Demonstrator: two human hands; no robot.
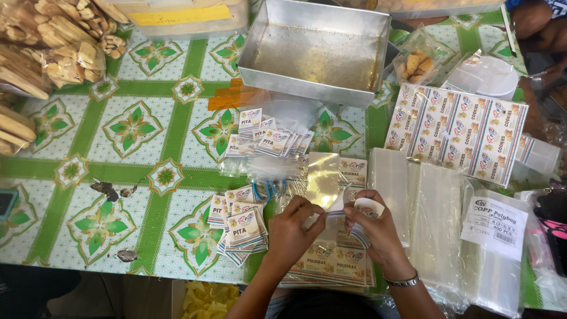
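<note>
One table (147, 124), covered in a green-and-white patterned cloth, fills the frame. One rectangular metal tray (316, 50) sits at upper centre, empty apart from crumbs. One printed label sheet (458, 133), still uncut, lies at centre right. Three stacks of clear plastic bags (434, 227) lie side by side at lower right (the rightmost stack carries a white paper slip). One round white lid (484, 74) and one bag of biscuits (416, 62) sit in the upper right. Piled long biscuits (56, 41) occupy the upper left corner.

Cut labels form two loose piles: one pile of small labels (239, 221) at lower centre left, just beside the left hand, and one scattered pile (269, 142) at centre, below the tray. One flat sheet of labels (328, 263) lies under both hands and is partly hidden by them. Blue scissor handles (269, 190) show between the piles.

Another person's arm shows in the top right corner.

The left hand (292, 233), lower centre, is curled, its fingertips pinching the edge of a small folded label (339, 210). The right hand (375, 227), with a metal bracelet at the wrist, grips the same label's other side, thumb and forefinger closed on it. The label is held between both hands just above the flat sheet.
</note>
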